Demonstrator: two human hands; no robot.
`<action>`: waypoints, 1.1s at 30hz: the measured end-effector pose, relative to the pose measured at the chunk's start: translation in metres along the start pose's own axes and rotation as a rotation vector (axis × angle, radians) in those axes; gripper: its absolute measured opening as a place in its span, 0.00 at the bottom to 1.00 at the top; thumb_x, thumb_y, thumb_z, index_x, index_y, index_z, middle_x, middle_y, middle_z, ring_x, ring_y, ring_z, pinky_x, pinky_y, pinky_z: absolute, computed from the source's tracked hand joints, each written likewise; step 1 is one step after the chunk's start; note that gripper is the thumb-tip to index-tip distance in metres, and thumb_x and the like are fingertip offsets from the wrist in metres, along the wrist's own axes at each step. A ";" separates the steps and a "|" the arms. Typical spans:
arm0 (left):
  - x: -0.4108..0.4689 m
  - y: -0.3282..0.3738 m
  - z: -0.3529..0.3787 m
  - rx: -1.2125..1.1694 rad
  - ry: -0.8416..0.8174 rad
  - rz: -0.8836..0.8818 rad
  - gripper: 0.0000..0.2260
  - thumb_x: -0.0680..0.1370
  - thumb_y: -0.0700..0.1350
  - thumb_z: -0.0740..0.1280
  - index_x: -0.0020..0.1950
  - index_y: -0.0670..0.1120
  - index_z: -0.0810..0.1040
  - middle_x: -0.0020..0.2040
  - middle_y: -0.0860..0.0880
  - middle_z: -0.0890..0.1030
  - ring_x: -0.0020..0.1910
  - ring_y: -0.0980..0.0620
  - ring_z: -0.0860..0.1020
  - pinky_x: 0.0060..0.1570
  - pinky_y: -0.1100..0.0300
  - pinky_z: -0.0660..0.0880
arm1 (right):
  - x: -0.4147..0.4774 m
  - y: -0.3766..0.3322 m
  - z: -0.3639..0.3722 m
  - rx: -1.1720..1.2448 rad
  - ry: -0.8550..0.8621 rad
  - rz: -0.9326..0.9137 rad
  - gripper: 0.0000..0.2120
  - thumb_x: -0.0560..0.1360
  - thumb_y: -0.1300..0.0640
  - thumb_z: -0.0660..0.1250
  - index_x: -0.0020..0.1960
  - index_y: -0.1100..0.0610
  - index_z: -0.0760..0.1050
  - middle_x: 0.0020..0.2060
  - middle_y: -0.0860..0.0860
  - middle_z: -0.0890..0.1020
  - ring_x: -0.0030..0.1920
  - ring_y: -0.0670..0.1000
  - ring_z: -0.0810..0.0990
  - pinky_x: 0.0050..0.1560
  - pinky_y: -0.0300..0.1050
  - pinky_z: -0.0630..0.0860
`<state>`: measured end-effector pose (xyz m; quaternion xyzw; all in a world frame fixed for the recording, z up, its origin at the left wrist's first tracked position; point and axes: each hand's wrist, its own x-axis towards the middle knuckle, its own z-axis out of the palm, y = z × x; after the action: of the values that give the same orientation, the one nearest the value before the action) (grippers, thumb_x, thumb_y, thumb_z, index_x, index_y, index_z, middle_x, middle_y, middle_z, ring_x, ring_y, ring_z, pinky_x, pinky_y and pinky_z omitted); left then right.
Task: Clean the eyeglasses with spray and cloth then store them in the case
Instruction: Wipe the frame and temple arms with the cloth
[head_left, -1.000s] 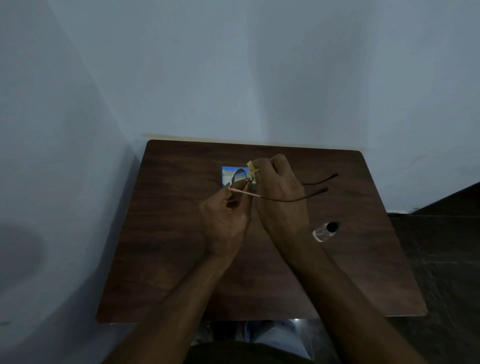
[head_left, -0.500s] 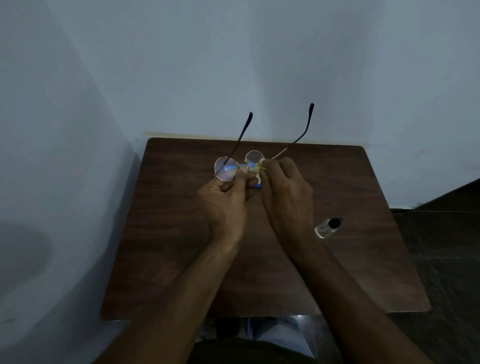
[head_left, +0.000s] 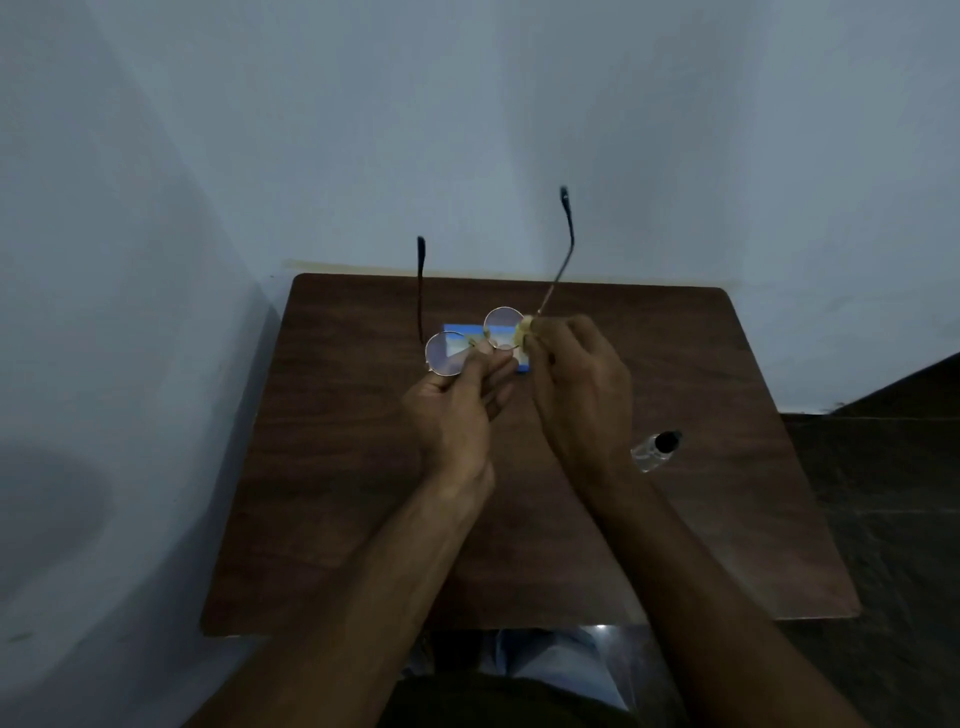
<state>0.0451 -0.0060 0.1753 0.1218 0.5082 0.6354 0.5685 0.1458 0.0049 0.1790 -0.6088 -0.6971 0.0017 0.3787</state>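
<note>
Round thin-rimmed eyeglasses (head_left: 448, 354) are held above the table with both temple arms pointing up and away toward the wall. My left hand (head_left: 457, 410) pinches the frame at the bridge. My right hand (head_left: 576, 395) presses a small yellow cloth (head_left: 523, 335) against the outer edge of the right lens. A blue case (head_left: 519, 364) lies on the table under the glasses, mostly hidden by them and my fingers. A small clear spray bottle (head_left: 652, 451) with a black cap lies on its side to the right of my right wrist.
A dark wooden table (head_left: 332, 493) stands in a corner, with pale walls behind it and to the left. Its right edge borders a dark floor (head_left: 893, 493). My legs show below the near edge.
The glasses swung from temples pointing right to temples pointing up toward the wall. Since half a second ago they tilted slightly, and the cloth stayed on the right lens.
</note>
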 end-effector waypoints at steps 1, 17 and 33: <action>-0.002 0.000 0.002 -0.026 0.001 -0.023 0.05 0.81 0.39 0.71 0.51 0.40 0.86 0.44 0.43 0.89 0.47 0.46 0.88 0.47 0.55 0.85 | 0.004 0.004 0.002 0.034 0.037 0.023 0.07 0.81 0.58 0.66 0.54 0.58 0.81 0.50 0.52 0.82 0.47 0.54 0.81 0.41 0.54 0.79; -0.008 -0.002 0.004 -0.017 -0.011 0.002 0.05 0.81 0.38 0.70 0.52 0.39 0.86 0.44 0.42 0.89 0.45 0.46 0.89 0.44 0.57 0.85 | -0.012 0.000 0.005 0.358 0.164 0.189 0.06 0.79 0.65 0.72 0.55 0.60 0.82 0.53 0.52 0.81 0.51 0.49 0.81 0.45 0.47 0.81; -0.006 -0.015 -0.008 0.541 -0.035 0.558 0.03 0.78 0.38 0.75 0.49 0.42 0.88 0.40 0.57 0.87 0.41 0.62 0.86 0.43 0.64 0.82 | 0.015 -0.005 -0.010 -0.014 -0.112 0.029 0.06 0.76 0.61 0.66 0.52 0.60 0.78 0.48 0.56 0.82 0.48 0.59 0.80 0.42 0.50 0.75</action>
<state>0.0497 -0.0171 0.1626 0.4117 0.5952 0.6063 0.3297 0.1477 0.0117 0.1965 -0.6205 -0.7082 0.0363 0.3347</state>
